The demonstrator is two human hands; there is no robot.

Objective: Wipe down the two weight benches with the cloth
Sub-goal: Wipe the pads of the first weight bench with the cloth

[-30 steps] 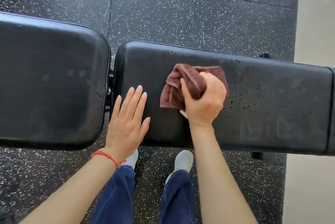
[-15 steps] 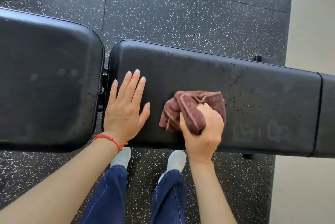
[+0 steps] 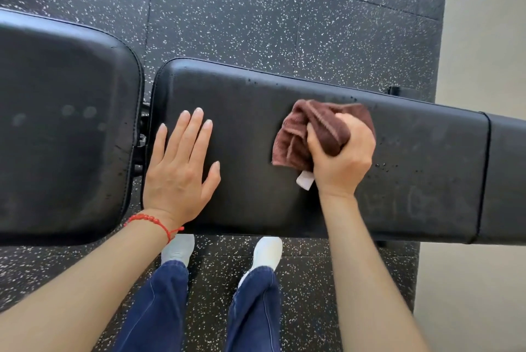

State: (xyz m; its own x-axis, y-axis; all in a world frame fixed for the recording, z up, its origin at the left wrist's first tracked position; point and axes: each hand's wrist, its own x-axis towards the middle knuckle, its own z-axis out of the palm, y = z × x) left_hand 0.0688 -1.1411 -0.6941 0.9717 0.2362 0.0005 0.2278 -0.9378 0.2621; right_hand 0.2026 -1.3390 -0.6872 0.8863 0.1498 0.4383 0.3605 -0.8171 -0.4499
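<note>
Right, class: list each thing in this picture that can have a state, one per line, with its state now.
Cloth: bunched, pressed on the long pad.
Right hand: fist closed on the cloth.
Left hand: open, flat on the pad.
Long bench pad: droplets and smears to the right of the cloth.
Wide bench pad: faint round marks, untouched by either hand.

Both forearms are bare, with no sleeves in view down to the lower edge of the picture. Well behind the fingers [image 3: 196, 124] of the left hand [image 3: 178, 169], a thin red beaded bracelet [image 3: 150, 222] circles the wrist, its knotted cord ends sticking out on the side toward the right hand [image 3: 343, 158], whose wrist carries no band. Farther back from the fingers, the legs wear dark blue trousers [image 3: 250, 309] with visible seams, and the feet are in white shoes [image 3: 266, 252] with rounded toes.
</note>
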